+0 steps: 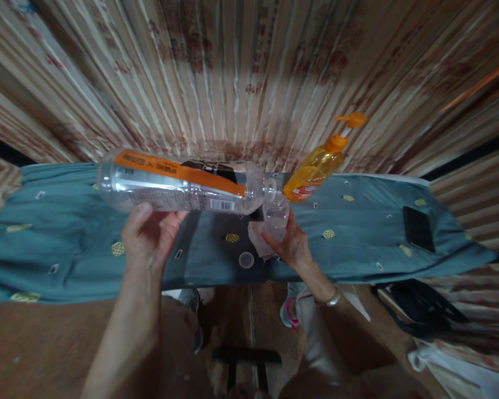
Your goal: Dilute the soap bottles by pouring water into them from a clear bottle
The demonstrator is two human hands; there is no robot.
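My left hand (pixel 152 235) grips a large clear plastic bottle (pixel 178 183) with an orange and silver label. It lies nearly level in the air, its mouth pointing right. My right hand (pixel 290 241) is wrapped around a small clear plastic container (pixel 276 219), held upright under the bottle's mouth. The two rims meet or almost touch; whether liquid flows between them I cannot make out. Below the container, a pale pinkish cloth or tissue (pixel 256 235) lies on the table. A small round translucent lid (pixel 246 260) rests near the table's front edge.
Behind my right hand stands a pump bottle of yellow liquid (pixel 316 169) with an orange pump. A black phone (pixel 418 229) lies at the right on the teal tablecloth (pixel 353 244). Pleated curtains (pixel 233 72) hang behind the table. A black bag (pixel 419 307) sits lower right.
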